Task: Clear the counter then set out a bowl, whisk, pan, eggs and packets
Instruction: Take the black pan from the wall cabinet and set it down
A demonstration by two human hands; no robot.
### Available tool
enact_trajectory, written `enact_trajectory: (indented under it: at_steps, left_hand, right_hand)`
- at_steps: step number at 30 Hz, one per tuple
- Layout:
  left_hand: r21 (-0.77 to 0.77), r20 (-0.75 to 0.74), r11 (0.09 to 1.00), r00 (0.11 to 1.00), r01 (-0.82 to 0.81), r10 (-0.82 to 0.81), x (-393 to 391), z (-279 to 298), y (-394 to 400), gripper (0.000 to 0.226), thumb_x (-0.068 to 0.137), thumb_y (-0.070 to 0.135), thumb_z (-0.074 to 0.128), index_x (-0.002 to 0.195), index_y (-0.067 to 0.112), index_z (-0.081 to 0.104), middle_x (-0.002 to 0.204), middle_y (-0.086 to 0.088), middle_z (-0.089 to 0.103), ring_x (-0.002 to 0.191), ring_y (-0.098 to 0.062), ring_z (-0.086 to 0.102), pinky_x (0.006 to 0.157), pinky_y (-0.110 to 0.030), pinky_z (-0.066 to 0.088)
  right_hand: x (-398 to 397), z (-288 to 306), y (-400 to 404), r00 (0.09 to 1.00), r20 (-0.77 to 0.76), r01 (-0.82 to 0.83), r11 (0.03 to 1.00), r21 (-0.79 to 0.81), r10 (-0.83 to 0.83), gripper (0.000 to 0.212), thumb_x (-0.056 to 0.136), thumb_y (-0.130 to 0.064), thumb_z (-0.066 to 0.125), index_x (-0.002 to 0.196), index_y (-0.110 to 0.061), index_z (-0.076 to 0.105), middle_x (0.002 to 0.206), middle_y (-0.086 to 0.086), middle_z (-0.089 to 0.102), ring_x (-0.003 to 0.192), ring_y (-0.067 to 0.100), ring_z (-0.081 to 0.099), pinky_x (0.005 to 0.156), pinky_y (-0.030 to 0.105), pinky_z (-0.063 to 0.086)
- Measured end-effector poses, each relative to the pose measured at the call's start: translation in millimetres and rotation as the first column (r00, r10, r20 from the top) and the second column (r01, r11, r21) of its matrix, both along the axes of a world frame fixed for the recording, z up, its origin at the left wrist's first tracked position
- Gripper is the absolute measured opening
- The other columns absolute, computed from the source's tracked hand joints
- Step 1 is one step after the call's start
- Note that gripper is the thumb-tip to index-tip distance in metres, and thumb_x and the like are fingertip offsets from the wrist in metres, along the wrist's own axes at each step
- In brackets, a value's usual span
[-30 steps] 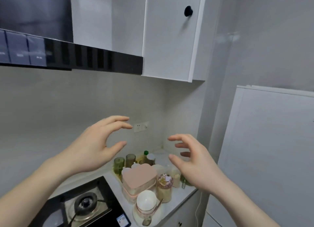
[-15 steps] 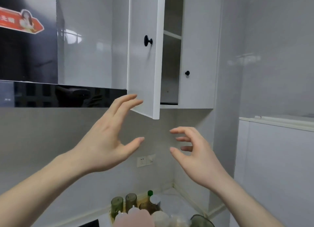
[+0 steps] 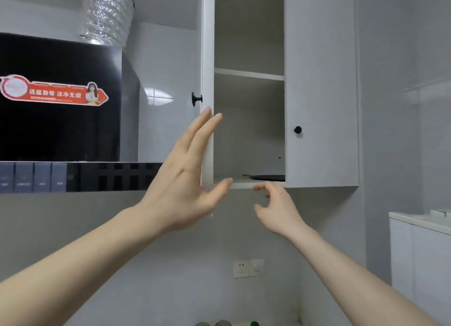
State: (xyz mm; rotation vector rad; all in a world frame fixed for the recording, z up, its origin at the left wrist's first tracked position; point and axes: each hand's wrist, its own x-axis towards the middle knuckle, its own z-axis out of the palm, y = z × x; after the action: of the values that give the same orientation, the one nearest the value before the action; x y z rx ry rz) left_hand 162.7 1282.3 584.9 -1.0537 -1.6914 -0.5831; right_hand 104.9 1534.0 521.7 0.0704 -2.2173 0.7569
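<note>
A white wall cabinet (image 3: 319, 86) hangs above me with its left door (image 3: 207, 57) swung out edge-on. On its lower shelf lies a flat black pan (image 3: 267, 177), partly hidden behind the closed right door. My left hand (image 3: 185, 177) is raised with straight fingers against the open door's edge. Just below the cabinet's bottom edge, my right hand (image 3: 275, 208) holds nothing, its fingers loosely curled. Bowl, whisk, eggs and packets are not in view.
A black range hood (image 3: 61, 120) with a red sticker and a foil duct (image 3: 107, 11) fills the left. Wall sockets (image 3: 247, 268) sit below the cabinet. A white appliance top (image 3: 419, 223) is at the right. Jar tops (image 3: 223, 323) peek in at the bottom edge.
My view has tilted up from the counter to the cabinet. The left door has swung fully open, and both hands have risen to the cabinet's lower edge.
</note>
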Motion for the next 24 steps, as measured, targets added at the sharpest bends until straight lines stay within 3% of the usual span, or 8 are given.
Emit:
enact_trajectory:
  at_steps: [2,5,8,13,16,18,21,24]
  left_hand:
    - [0.001,0.001,1.0,1.0,0.006,-0.006,-6.2,9.9,6.9,0.1,0.083,0.024,0.077,0.16,0.024,0.014,0.169,0.009,0.002,0.154,-0.002,0.005,0.123,-0.026,0.018]
    - [0.055,0.007,0.998,1.0,0.004,-0.005,-15.5,29.8,16.9,0.103,0.082,0.02,0.075,0.161,0.025,0.009,0.168,0.008,-0.01,0.154,-0.002,-0.003,0.121,-0.027,0.018]
    - [0.135,0.109,0.991,0.994,0.015,-0.03,-18.2,46.4,30.5,0.104,0.084,0.012,0.07,0.16,0.034,0.002,0.165,0.017,-0.017,0.154,-0.005,0.003,0.114,-0.023,0.023]
    - [0.192,0.13,0.98,0.988,0.052,-0.077,-22.5,43.7,46.4,0.102,0.078,-0.011,0.045,0.159,0.038,0.008,0.167,0.015,-0.013,0.155,-0.01,0.008,0.111,-0.035,0.04]
    - [0.218,0.099,0.975,0.992,0.053,-0.076,-24.2,38.5,45.9,0.098,0.08,-0.012,0.043,0.159,0.037,0.014,0.169,0.013,-0.007,0.14,0.024,-0.002,0.1,-0.001,0.027]
    - [0.215,0.093,0.976,0.994,0.034,-0.055,-23.4,37.3,46.7,0.096,0.08,-0.013,0.043,0.159,0.035,0.018,0.17,0.009,-0.001,0.125,0.038,-0.003,0.085,0.011,0.016]
    - [0.239,0.084,0.971,0.995,0.029,-0.05,-22.6,36.9,49.4,0.095,0.079,-0.016,0.044,0.159,0.03,0.024,0.17,0.004,0.006,0.119,0.027,0.017,0.081,0.004,0.023]
    - [0.236,0.087,0.971,0.995,0.029,-0.051,-20.1,36.3,48.9,0.094,0.079,-0.016,0.045,0.157,0.032,0.027,0.169,0.004,0.009,0.112,0.017,0.021,0.08,0.012,0.016]
  right_hand:
    - [-20.9,11.3,9.8,0.998,0.036,0.049,0.998,0.037,-0.051,0.039,0.088,-0.016,0.063,0.125,-0.026,0.056,0.13,-0.007,0.047,0.11,0.017,0.054,0.09,0.032,0.047]
    - [-50.1,32.2,23.4,0.992,0.05,0.108,0.99,0.09,-0.113,0.042,0.088,-0.015,0.06,0.129,-0.023,0.056,0.132,-0.001,0.047,0.121,0.021,0.05,0.099,0.034,0.045]
    - [-77.3,49.5,35.2,0.984,0.064,0.158,0.982,0.099,-0.165,0.044,0.088,-0.015,0.059,0.132,-0.021,0.054,0.136,0.001,0.047,0.127,0.024,0.049,0.102,0.037,0.046]
    - [-122.9,49.7,53.1,0.958,0.106,0.248,0.957,0.15,-0.265,0.043,0.091,-0.017,0.055,0.133,-0.018,0.055,0.134,0.006,0.05,0.123,0.03,0.05,0.102,0.043,0.047]
    - [-143.7,52.4,66.0,0.938,0.145,0.285,0.938,0.195,-0.315,0.042,0.092,-0.019,0.055,0.134,-0.016,0.056,0.131,0.008,0.053,0.123,0.031,0.052,0.1,0.042,0.049]
    - [-155.1,62.0,73.0,0.928,0.132,0.321,0.926,0.197,-0.349,0.04,0.092,-0.018,0.057,0.132,-0.014,0.059,0.132,0.01,0.056,0.123,0.031,0.054,0.1,0.039,0.049]
    - [-173.7,77.5,79.9,0.901,0.176,0.358,0.909,0.213,-0.396,0.037,0.087,-0.013,0.058,0.123,-0.011,0.065,0.125,0.011,0.065,0.115,0.031,0.062,0.091,0.035,0.054]
    - [-184.5,83.8,82.2,0.846,0.255,0.384,0.867,0.318,-0.468,0.029,0.085,-0.011,0.057,0.112,-0.007,0.067,0.117,0.013,0.068,0.105,0.033,0.066,0.079,0.035,0.054]
